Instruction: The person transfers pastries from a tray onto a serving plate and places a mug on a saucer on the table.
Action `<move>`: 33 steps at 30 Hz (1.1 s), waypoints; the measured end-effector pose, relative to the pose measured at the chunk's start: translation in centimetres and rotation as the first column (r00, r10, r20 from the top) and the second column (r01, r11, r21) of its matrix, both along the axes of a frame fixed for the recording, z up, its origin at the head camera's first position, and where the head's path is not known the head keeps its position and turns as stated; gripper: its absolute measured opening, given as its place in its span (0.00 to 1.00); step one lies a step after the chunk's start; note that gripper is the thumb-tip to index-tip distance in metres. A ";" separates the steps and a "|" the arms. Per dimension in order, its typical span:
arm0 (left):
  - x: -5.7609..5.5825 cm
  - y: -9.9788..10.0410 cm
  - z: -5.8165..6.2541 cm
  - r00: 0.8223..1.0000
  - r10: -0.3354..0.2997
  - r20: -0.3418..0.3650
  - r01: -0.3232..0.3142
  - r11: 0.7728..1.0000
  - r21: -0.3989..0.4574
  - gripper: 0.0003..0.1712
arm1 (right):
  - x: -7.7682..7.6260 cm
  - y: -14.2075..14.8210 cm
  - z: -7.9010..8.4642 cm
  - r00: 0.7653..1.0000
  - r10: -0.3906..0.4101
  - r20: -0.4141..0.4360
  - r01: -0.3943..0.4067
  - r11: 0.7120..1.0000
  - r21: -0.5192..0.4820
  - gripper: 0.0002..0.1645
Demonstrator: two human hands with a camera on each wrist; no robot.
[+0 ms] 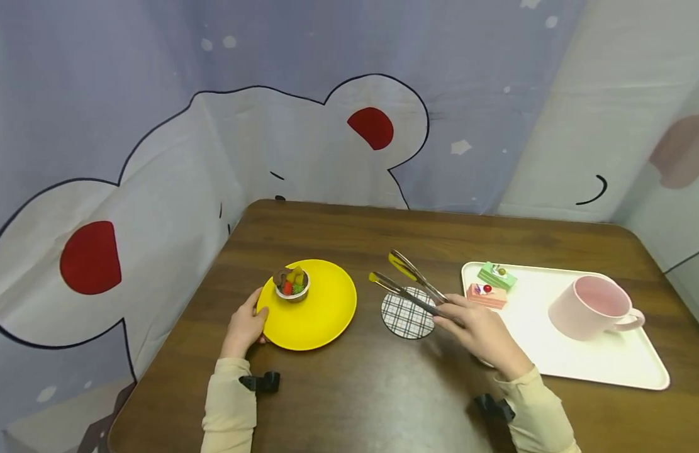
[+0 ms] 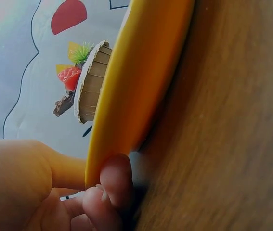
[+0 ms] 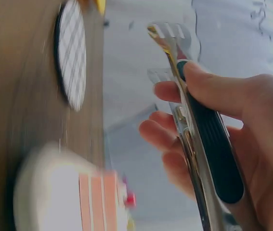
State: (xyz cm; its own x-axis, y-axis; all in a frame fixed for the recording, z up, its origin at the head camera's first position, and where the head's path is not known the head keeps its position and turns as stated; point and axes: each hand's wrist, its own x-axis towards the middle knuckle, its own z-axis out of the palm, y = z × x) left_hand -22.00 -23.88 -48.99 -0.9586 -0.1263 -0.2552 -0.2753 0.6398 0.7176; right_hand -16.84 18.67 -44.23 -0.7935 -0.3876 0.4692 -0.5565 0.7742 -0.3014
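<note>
My left hand [image 1: 246,326] grips the near-left rim of a yellow plate [image 1: 321,314], thumb on top and fingers curled beneath. On the plate's left side stands a small cupcake [image 1: 292,285] in a silvery fluted cup, topped with chocolate, red, yellow and green pieces. My right hand [image 1: 478,330] holds metal tongs [image 1: 423,286] with dark grips, their two arms spread apart and nothing between the tips. Below the tongs lies a round plaid coaster [image 1: 408,318]. In the right wrist view, thumb and fingers wrap the tongs [image 3: 208,139].
At the right, a white tray [image 1: 530,340] carries a pink mug [image 1: 587,308], a green cake slice [image 1: 496,275] and a pink cake slice [image 1: 486,296]. A patterned curtain [image 1: 304,145] hangs behind the brown wooden table [image 1: 349,402].
</note>
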 end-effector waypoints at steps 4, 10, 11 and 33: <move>0.0 0.0 0.1 1.000 -0.009 0.000 0.009 1.000 0.000 0.33 | 1.5 3.4 0.3 0.993 -0.091 -0.069 0.094 0.995 0.044 0.08; 0.1 -0.3 -0.1 1.000 -0.014 -0.006 0.014 1.000 -0.009 0.33 | 3.1 8.3 0.5 0.980 -0.165 -0.115 0.166 0.986 0.000 0.14; 0.0 -0.3 -0.1 1.000 -0.016 -0.006 0.016 1.000 -0.011 0.33 | 3.3 9.0 0.7 0.978 -0.174 -0.114 0.176 0.984 0.004 0.14; 0.0 -0.1 -0.1 1.000 -0.029 -0.002 0.029 1.000 -0.008 0.33 | 5.1 13.7 0.4 0.934 -0.356 -0.020 0.355 0.926 0.129 0.14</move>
State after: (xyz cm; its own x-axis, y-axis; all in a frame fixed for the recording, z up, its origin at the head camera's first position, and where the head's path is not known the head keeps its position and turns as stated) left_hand -22.00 -23.99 -49.04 -0.9624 -0.1009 -0.2522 -0.2553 0.6529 0.7131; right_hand -11.71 32.36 -43.79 -0.8920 -0.1364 0.4310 -0.2365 0.9533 -0.1878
